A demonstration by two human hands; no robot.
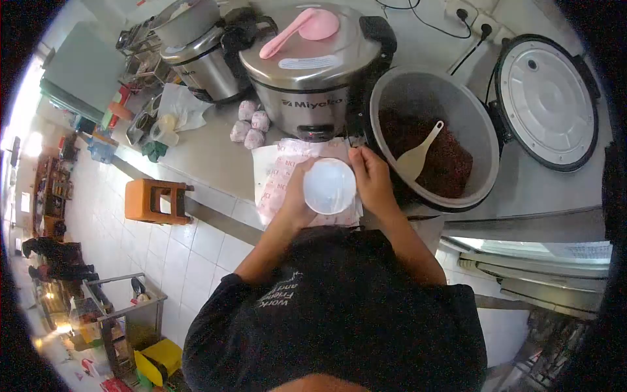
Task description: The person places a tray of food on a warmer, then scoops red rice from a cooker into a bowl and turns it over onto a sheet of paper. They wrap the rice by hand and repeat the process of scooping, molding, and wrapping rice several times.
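A white round bowl is held over a stack of printed wrapping paper. My left hand is closed round the bowl's left side, its fingers partly hidden. At the bowl's upper right, my right hand is pinched, and what lies between its fingertips is too small to make out. To the right stands an open cooker pot with dark reddish rice and a cream paddle in it. Several wrapped paper bundles sit left of the closed steel cooker.
A pink ladle lies on the closed cooker's lid. The open pot's lid stands raised at the right. Another steel cooker and a plastic bag are at the back left. An orange stool stands on the floor.
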